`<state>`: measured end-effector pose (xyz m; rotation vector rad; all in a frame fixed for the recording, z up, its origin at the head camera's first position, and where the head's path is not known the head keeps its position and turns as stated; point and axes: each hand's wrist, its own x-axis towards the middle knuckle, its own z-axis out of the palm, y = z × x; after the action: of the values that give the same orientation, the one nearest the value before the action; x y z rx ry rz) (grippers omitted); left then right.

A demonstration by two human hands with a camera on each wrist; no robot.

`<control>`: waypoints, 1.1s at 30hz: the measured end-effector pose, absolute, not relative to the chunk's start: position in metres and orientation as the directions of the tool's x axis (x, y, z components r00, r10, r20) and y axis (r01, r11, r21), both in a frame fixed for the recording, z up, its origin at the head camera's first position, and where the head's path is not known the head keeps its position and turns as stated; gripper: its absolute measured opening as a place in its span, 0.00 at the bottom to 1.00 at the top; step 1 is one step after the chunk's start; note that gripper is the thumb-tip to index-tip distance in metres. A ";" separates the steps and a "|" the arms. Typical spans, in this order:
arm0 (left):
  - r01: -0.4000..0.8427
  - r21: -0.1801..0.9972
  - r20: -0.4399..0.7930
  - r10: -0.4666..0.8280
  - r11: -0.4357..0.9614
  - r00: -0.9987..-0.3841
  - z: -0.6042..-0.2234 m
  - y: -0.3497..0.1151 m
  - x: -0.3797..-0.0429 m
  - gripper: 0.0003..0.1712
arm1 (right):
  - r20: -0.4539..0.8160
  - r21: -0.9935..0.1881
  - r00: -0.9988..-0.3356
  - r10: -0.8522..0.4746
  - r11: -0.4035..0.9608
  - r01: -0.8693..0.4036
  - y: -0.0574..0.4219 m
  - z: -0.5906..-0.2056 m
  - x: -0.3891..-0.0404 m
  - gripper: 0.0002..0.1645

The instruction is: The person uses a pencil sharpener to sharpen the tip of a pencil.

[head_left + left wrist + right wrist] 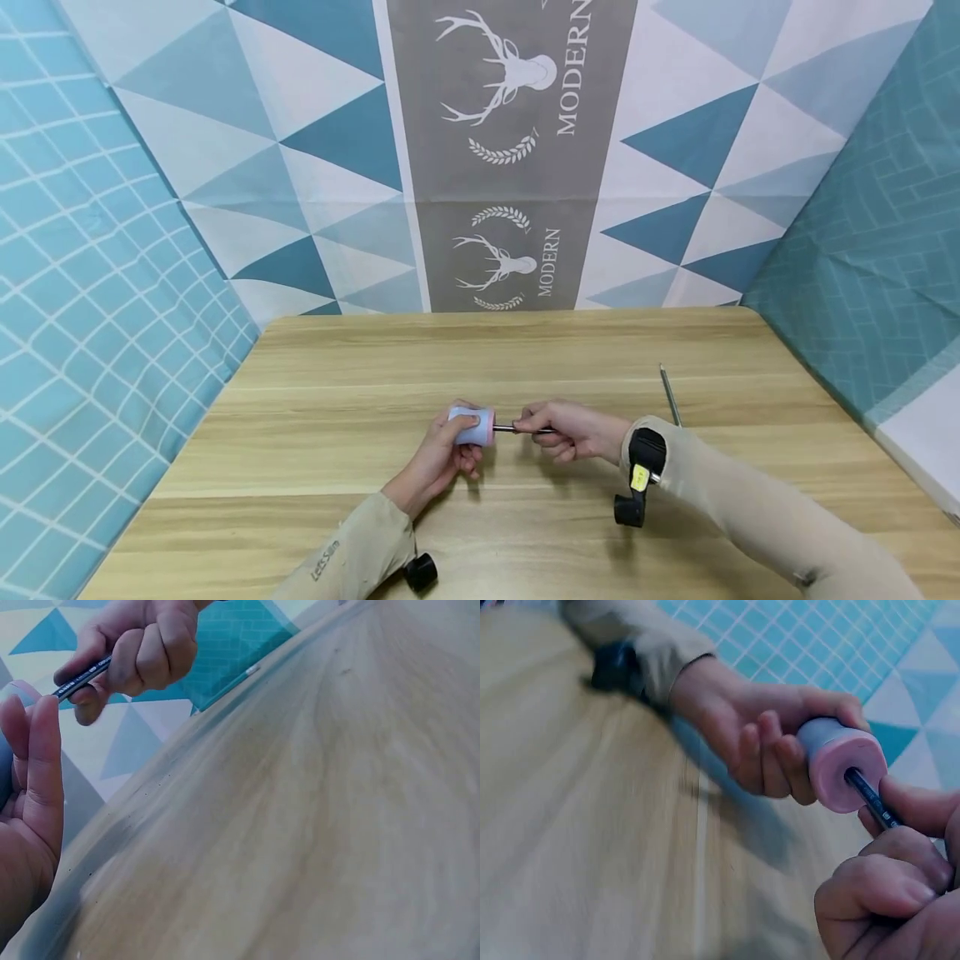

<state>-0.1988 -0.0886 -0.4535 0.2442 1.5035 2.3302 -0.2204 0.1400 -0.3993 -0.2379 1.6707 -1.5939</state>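
My left hand (438,450) grips a light blue pencil sharpener (474,436) with a pink end, its thumb across the body. The sharpener lies on its side in the fingers, with the pink face (830,774) turned toward the right hand. A dark pencil (871,798) with pale lettering enters the round hole in that face; its inner end is hidden. My right hand (570,429) pinches the pencil between thumb and forefinger close to the hole, the other fingers curled in. Both hands are held over the middle of the wooden table.
A second pencil (670,394) lies on the wood-grain table (337,367), beyond the right forearm and partly hidden by it. Patterned cloth (330,150) hangs behind the table, with blue tiled-print sheets (97,275) at the sides. Each wrist carries a small black camera (630,508).
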 end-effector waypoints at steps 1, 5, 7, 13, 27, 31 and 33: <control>-0.203 0.906 -0.051 0.381 -0.371 -0.923 -0.454 -0.088 -0.199 0.09 | -0.363 -0.931 -0.689 -0.628 0.207 0.302 0.141 -0.398 -0.220 0.11; -0.214 0.906 -0.074 0.362 -0.366 -0.929 -0.453 -0.087 -0.201 0.13 | 0.012 -0.853 -0.755 -0.656 0.387 -0.350 0.145 -0.390 -0.215 0.07; -0.217 0.906 -0.080 0.357 -0.363 -0.931 -0.453 -0.087 -0.202 0.13 | 0.229 -0.554 -0.662 -0.713 0.464 -0.691 0.147 -0.387 -0.211 0.06; -0.226 0.904 -0.094 0.345 -0.363 -0.934 -0.452 -0.087 -0.201 0.14 | 0.405 0.486 -0.205 -0.891 0.399 -0.777 0.150 -0.397 -0.211 0.15; -0.242 0.894 -0.104 0.349 -0.377 -0.931 -0.456 -0.088 -0.198 0.11 | 0.426 0.033 -0.320 -0.846 0.368 -0.929 0.131 -0.412 -0.217 0.14; -0.251 0.889 -0.112 0.352 -0.382 -0.929 -0.455 -0.088 -0.198 0.09 | 0.266 -0.414 -0.559 -0.786 0.430 -0.802 0.129 -0.400 -0.216 0.17; -0.254 0.888 -0.112 0.354 -0.384 -0.928 -0.454 -0.088 -0.199 0.09 | 0.156 -0.597 -0.630 -0.761 0.435 -0.674 0.128 -0.395 -0.219 0.19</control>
<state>-0.1986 -0.0885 -0.4539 0.1349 1.4778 2.3430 -0.2188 0.1282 -0.3949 -1.2792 2.5429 -0.9620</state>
